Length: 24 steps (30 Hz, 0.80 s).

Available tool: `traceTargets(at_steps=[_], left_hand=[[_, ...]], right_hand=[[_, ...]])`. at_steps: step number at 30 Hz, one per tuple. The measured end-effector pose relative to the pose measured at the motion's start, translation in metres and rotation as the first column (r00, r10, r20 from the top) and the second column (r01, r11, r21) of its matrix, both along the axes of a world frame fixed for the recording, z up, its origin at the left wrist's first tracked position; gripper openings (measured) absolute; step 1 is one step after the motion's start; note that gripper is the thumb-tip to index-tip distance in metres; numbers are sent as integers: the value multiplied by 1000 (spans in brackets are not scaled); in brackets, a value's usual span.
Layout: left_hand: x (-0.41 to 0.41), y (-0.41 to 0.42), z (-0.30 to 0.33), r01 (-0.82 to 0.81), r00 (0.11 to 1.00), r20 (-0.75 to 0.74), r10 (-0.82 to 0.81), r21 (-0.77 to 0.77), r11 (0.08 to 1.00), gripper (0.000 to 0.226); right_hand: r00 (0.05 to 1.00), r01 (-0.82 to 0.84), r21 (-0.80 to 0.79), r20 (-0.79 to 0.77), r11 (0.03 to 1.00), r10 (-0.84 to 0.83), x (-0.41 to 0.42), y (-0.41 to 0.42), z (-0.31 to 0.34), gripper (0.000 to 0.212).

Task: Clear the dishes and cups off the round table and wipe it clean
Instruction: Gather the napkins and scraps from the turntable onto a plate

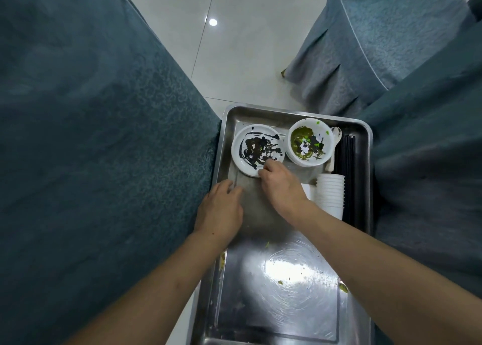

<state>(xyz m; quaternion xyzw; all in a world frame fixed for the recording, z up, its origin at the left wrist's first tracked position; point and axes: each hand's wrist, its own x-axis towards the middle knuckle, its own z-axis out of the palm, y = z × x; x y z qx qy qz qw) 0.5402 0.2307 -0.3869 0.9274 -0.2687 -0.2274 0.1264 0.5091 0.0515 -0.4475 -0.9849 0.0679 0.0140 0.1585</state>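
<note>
1. The teal tablecloth [91, 135] hangs just left of the steel tray [287, 279]; the round table's top is out of view, so what is left on it cannot be told.
2. The left hand [221, 211] rests on the tray's left rim, fingers loosely bent over the edge, gripping nothing that I can make out.
3. The right hand [281, 185] reaches across and pinches the near rim of the sauce-smeared plate [257, 149], which sits in the tray's far left corner.
4. Risk: dragging the plate by one edge could tip it and smear sauce.
5. Rightward sit the green-stained bowl [310, 142], a spoon [335, 146], stacked white cups [330, 193] and black chopsticks [348, 177]; a careless elbow could topple the cups.
</note>
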Motion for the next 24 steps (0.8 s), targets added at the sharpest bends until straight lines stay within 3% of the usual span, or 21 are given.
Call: traceTargets(at_steps=[7, 13, 17, 21, 24], left_hand=[[-1, -2, 6, -28, 998, -57, 27, -11, 1000, 34], [2, 4, 13, -48, 997, -65, 48, 7, 999, 34], [4, 8, 40, -181, 980, -94, 177, -32, 983, 21], [-1, 7, 102, -461, 885, -193, 425, -216, 861, 36], [-13, 5, 167, -607, 794, -292, 534, -322, 726, 43]], right_hand=[[998, -55, -31, 42, 998, 56, 5, -4, 8, 29], [998, -57, 7, -39, 998, 58, 1, -4, 17, 26], [999, -40, 31, 14, 999, 40, -6, 2, 52, 20], [980, -96, 40, 178, 995, 88, -26, 9, 116, 17], [977, -60, 18, 206, 998, 55, -48, 12, 179, 20]])
